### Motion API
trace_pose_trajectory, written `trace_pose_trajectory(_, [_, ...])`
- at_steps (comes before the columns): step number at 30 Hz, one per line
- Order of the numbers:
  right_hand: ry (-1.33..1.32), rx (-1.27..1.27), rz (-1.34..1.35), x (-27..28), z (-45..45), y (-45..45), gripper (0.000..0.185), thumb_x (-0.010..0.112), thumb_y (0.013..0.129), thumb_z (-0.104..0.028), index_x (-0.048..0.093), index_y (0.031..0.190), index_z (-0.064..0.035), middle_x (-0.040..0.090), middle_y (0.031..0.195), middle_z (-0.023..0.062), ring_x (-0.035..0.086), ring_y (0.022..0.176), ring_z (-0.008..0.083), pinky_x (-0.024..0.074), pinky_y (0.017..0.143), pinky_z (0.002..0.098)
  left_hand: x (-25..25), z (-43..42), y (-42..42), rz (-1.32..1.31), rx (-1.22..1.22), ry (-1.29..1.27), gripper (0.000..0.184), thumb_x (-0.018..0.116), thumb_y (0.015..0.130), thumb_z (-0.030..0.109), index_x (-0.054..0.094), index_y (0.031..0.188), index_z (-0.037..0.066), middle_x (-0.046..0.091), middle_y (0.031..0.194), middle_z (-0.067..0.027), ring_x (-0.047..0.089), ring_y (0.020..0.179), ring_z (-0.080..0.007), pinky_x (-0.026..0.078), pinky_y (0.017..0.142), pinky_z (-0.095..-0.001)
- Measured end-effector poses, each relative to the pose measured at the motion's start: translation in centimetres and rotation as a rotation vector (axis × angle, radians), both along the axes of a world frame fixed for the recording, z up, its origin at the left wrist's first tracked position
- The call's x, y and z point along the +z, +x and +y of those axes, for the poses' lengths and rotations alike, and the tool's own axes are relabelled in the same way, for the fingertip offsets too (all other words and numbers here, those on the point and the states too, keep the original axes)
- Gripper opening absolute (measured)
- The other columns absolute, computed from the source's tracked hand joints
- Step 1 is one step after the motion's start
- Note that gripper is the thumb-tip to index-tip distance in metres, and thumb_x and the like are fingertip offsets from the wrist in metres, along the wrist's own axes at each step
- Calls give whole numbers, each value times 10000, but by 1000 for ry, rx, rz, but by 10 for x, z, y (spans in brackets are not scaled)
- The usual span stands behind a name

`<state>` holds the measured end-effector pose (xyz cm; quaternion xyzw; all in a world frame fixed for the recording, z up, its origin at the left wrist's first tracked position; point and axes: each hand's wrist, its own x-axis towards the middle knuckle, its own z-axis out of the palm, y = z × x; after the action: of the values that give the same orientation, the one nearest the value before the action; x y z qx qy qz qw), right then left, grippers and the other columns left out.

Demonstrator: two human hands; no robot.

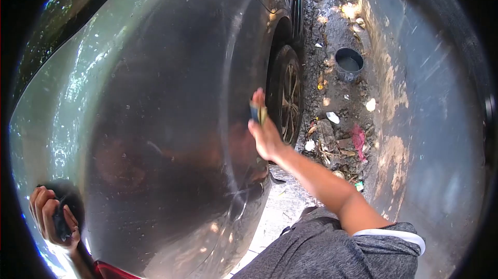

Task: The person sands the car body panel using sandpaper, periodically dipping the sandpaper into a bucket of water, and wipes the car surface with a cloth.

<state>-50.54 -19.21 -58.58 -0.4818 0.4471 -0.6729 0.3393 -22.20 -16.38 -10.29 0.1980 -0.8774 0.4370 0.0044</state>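
Observation:
A dark grey car body panel point(166, 82), dusty with pale streaks, curves across most of the view. My right hand point(267, 136) is at the panel's side edge above the wheel, fingers closed around a small sponge point(258, 113) with dark and yellow layers; it is slightly blurred. At the lower left, my left hand point(49, 217) grips a black, crumpled cloth point(63, 222) by the shiny greenish, reflective car surface point(67, 123). Part of the cloth is hidden by the fingers.
A wheel point(290, 92) sits under the arch beside my right arm. Along the muddy, littered ground stands a black bucket point(349, 65) of liquid. A peeling grey wall point(430, 102) rises at the right. Part of a red lamp point(115, 270) shows at the bottom left.

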Motion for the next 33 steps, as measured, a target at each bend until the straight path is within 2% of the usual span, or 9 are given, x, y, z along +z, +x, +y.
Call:
trace_pose_trajectory(4, [-17, -56, -52, -6, -63, -54, 749, 379, 1007, -304, -27, 1547, 19, -18, 1641, 202, -21, 1522, 292, 72, 1218, 341, 2, -1, 4, 5, -4, 29, 108, 567, 807, -1, 552, 912, -25, 606, 1004, -194, 595, 1053, -409, 454, 943, -524])
trace_pose_trajectory(6, [211, 170, -466, 7, -22, -27, 777, 372, 989, -375, -24, 1567, -41, -15, 1646, 184, -20, 1527, 283, 82, 1217, 355, 4, -2, 6, -20, -2, 9, 121, 574, 827, 49, 553, 919, -26, 607, 1008, -197, 593, 1055, -412, 452, 944, -528])
trace_pose_trajectory(10, [44, 34, 64, -42, -3, 6, 763, 367, 994, -341, -51, 1570, -67, -78, 1653, 134, 49, 1519, 234, 77, 1210, 363, 8, -3, 12, -56, 29, -42, 293, 569, 892, 258, 561, 947, -29, 609, 1016, -202, 592, 1063, -419, 448, 942, -546])
trace_pose_trajectory(13, [334, 278, -535, -26, -57, -50, 715, 339, 1001, -349, 53, 1541, 21, 138, 1605, 264, 158, 1492, 353, 79, 1214, 396, 12, -6, 16, -96, -6, -31, 390, 546, 911, 359, 567, 958, -28, 609, 1016, -199, 596, 1062, -417, 450, 936, -555])
trace_pose_trajectory(14, [176, 75, -167, -7, -56, -61, 700, 358, 993, -316, 87, 1514, 66, 245, 1552, 315, 214, 1475, 356, 97, 1210, 407, 12, -5, 21, -98, 9, -25, 390, 546, 911, 359, 567, 958, -28, 609, 1016, -199, 596, 1062, -417, 450, 936, -555])
trace_pose_trajectory(16, [411, 66, -305, 4, -31, -19, 717, 360, 1000, -314, 46, 1529, 55, 154, 1586, 300, 123, 1504, 343, 49, 1219, 417, 15, -11, 25, -89, -15, -32, 376, 542, 919, 347, 570, 960, -25, 611, 1019, -200, 601, 1057, -413, 454, 930, -555])
trace_pose_trajectory(18, [162, 70, -318, 41, 35, 35, 793, 354, 1008, -350, -136, 1540, -26, -194, 1610, 199, -149, 1496, 325, -40, 1221, 406, 15, -11, 26, -96, -14, -35, 386, 528, 930, 360, 570, 958, -23, 613, 1024, -200, 601, 1060, -412, 454, 929, -560])
trace_pose_trajectory(20, [10, 3, 151, 11, 52, 59, 796, 338, 1017, -352, -171, 1525, -13, -236, 1597, 197, -169, 1492, 318, -54, 1219, 398, 13, -9, 22, -97, -1, -69, 363, 532, 935, 335, 572, 966, -24, 615, 1032, -200, 601, 1067, -409, 452, 937, -556])
trace_pose_trajectory(33, [108, 15, -223, -21, -18, 10, 835, 311, 1015, -531, -18, 1548, 20, -78, 1632, 203, -76, 1509, 344, 26, 1223, 403, 11, -11, 22, -28, -29, -5, 315, 559, 928, 265, 574, 969, -47, 615, 1051, -205, 599, 1081, -409, 453, 950, -533])
